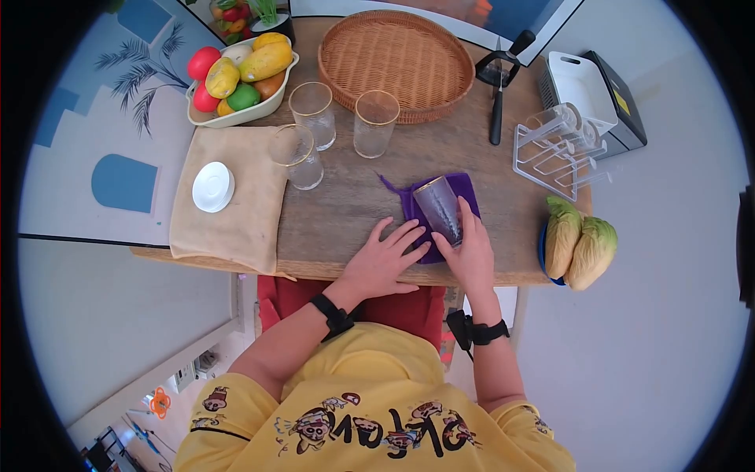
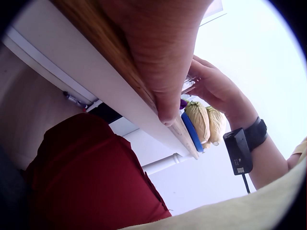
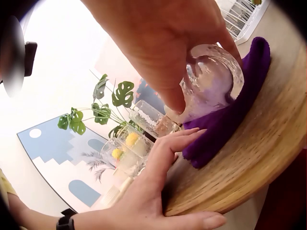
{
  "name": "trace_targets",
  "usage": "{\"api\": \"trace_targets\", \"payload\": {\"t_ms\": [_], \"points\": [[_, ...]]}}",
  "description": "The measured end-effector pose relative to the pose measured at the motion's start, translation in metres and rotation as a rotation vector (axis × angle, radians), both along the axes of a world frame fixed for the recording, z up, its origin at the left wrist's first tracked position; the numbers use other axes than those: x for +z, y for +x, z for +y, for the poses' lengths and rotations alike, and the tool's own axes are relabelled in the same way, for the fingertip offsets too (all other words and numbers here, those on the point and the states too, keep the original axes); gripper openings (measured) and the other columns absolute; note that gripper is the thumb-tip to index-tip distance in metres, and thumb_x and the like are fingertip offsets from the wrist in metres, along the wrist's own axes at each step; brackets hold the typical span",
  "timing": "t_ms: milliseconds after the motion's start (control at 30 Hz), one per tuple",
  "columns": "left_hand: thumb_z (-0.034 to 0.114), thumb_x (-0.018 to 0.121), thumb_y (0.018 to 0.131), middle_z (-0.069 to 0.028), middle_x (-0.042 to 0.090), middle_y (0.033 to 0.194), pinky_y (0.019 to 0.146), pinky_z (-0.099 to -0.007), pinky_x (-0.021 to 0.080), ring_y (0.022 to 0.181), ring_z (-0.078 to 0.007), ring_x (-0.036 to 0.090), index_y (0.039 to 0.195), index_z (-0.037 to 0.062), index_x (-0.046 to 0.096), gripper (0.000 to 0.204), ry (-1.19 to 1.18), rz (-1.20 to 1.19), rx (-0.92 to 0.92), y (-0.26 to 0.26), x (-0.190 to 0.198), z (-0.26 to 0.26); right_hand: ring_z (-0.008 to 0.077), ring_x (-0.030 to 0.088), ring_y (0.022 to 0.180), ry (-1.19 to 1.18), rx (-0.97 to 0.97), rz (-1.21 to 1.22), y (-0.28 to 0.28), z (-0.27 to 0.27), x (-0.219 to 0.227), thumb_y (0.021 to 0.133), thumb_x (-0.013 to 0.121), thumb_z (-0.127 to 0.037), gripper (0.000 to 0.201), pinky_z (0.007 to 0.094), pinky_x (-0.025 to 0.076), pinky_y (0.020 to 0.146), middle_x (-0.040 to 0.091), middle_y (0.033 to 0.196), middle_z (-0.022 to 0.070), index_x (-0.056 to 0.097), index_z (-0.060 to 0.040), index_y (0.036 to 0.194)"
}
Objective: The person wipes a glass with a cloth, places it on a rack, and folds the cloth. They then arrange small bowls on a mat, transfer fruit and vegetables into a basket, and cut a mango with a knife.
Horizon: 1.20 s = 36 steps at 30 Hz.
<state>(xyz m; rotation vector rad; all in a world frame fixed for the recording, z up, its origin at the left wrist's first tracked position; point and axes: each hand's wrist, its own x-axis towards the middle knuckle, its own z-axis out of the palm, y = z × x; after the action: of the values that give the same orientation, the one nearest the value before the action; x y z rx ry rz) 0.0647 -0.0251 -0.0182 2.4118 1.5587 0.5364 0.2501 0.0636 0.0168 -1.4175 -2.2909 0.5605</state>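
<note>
On a purple cloth (image 1: 464, 189) near the table's front edge lies a clear glass (image 1: 438, 208) with a gold rim, its mouth facing away from the person. The right hand (image 1: 470, 250) grips the glass near its base, thumb on one side and fingers on the other; the right wrist view shows the thick glass base (image 3: 213, 79) between them. The left hand (image 1: 379, 261) is spread beside the glass, fingertips on the cloth's left edge, the thumb by the table edge. In the left wrist view the glass is mostly hidden behind the left hand (image 2: 158, 48).
Three upright gold-rimmed glasses (image 1: 374, 126) stand back left, beside a beige cloth (image 1: 252, 197) with a white lid-like disc (image 1: 213, 187). Behind are a fruit bowl (image 1: 287, 79) and wicker tray (image 1: 397, 59). A knife (image 1: 496, 118), glass rack (image 1: 550, 169) and cabbages (image 1: 590, 252) are at right.
</note>
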Motion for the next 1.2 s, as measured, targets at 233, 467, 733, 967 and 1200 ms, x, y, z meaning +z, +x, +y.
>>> {"api": "trace_targets", "payload": {"t_ms": [233, 467, 733, 967, 1200], "points": [[0.057, 0.071, 0.078, -0.0120, 0.042, 0.151, 0.119, -0.0549, 0.020, 0.146, -0.0265, 0.031, 0.140, 0.0128, 0.053, 0.078, 0.001, -0.018, -0.011, 0.001, 0.000, 0.000, 0.0345, 0.060, 0.111, 0.256, -0.093, -0.260, -0.001, 0.020, 0.001, 0.078, 0.080, -0.029, 0.080, 0.0435, 0.051, 0.090, 0.059, 0.128, 0.0163, 0.043, -0.0122, 0.147], [0.057, 0.070, 0.079, -0.0120, 0.041, 0.152, 0.119, -0.0553, 0.020, 0.147, -0.0263, 0.030, 0.141, 0.0130, 0.053, 0.078, -0.008, -0.008, -0.007, 0.001, 0.001, 0.000, 0.0345, 0.058, 0.109, 0.334, 0.069, -0.216, 0.012, 0.021, 0.015, 0.081, 0.077, -0.037, 0.074, 0.0431, 0.049, 0.089, 0.059, 0.126, 0.0159, 0.047, -0.0107, 0.143], [0.058, 0.071, 0.078, -0.0126, 0.041, 0.151, 0.119, -0.0559, 0.020, 0.147, -0.0269, 0.030, 0.141, 0.0127, 0.052, 0.079, -0.009, 0.004, -0.003, 0.001, -0.002, 0.000, 0.0368, 0.060, 0.109, 0.082, 0.043, -0.011, -0.005, -0.001, 0.010, 0.080, 0.078, -0.037, 0.075, 0.0453, 0.050, 0.091, 0.062, 0.121, 0.0165, 0.048, -0.0095, 0.143], [0.055, 0.073, 0.077, -0.0127, 0.042, 0.151, 0.119, -0.0548, 0.020, 0.147, -0.0264, 0.029, 0.140, 0.0123, 0.053, 0.078, -0.020, -0.024, -0.009, 0.001, 0.001, -0.001, 0.0347, 0.063, 0.104, 0.150, -0.036, -0.158, -0.002, 0.019, 0.004, 0.080, 0.078, -0.036, 0.077, 0.0441, 0.054, 0.085, 0.063, 0.120, 0.0153, 0.046, -0.0137, 0.146], [0.058, 0.070, 0.078, -0.0124, 0.042, 0.151, 0.119, -0.0551, 0.020, 0.146, -0.0267, 0.030, 0.140, 0.0133, 0.053, 0.078, 0.004, 0.000, -0.009, 0.000, 0.002, -0.001, 0.0334, 0.061, 0.105, 0.257, 0.007, -0.249, 0.009, 0.026, 0.019, 0.082, 0.076, -0.038, 0.072, 0.0425, 0.051, 0.087, 0.063, 0.121, 0.0142, 0.048, -0.0138, 0.144]]}}
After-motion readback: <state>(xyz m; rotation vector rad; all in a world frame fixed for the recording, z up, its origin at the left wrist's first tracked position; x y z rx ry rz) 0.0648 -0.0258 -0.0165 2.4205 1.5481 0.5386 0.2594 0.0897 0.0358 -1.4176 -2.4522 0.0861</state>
